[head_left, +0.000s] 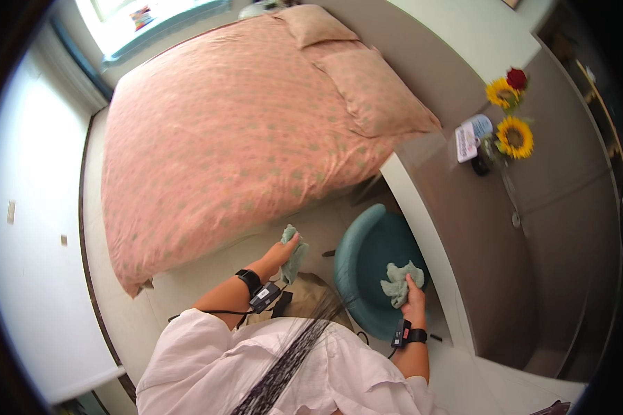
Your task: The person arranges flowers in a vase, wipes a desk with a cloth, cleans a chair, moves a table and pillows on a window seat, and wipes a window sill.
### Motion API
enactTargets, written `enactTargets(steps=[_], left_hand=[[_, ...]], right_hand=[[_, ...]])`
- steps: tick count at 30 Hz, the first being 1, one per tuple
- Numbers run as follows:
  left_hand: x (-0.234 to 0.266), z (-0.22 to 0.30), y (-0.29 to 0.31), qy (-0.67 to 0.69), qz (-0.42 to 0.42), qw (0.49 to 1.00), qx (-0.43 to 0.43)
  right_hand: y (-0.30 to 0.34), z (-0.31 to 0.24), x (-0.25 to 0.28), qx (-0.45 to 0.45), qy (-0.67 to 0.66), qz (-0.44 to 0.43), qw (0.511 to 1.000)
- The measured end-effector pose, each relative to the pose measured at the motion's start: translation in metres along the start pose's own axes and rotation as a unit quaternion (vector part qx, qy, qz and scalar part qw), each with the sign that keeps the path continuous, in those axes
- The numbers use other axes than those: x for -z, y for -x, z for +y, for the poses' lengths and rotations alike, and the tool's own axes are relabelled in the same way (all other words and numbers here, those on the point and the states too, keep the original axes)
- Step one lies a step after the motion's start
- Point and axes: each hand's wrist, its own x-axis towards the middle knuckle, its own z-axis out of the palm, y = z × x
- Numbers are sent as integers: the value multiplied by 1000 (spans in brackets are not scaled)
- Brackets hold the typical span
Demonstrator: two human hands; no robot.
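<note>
My left hand (278,254) is closed around a pale green cloth (295,264), which hangs down in loose folds over the floor between the bed and the chair. A second pale green cloth (397,283), crumpled and soft, is pinched in my right hand (414,299). That hand is over the seat of a teal tub chair (355,266); whether the cloth touches the seat I cannot tell. Both wrists wear black straps with small boxes and cables.
A bed with a pink patterned cover (221,131) lies ahead. To the right, a brown-topped desk (457,228) with a white edge holds sunflowers (515,137), a red rose and a small card (466,142). A bright white panel (38,228) stands on the left.
</note>
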Motion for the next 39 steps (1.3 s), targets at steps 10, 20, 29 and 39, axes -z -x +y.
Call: enactTargets(steps=[10,20,29,39], left_hand=[[71,-84,119,287,114,951,27],[188,-171,217,345,165,910,-161],[367,-333,340,572,282,757,-144],[481,-445,432,708,421,545,-159]], right_hand=[[33,43,-105,-135,83,-222,962],[95,141,-217,-154,145,-335,918],[185,328,-371,-184,206,-382,882],[284,524,-523,-200,301,-410,837]])
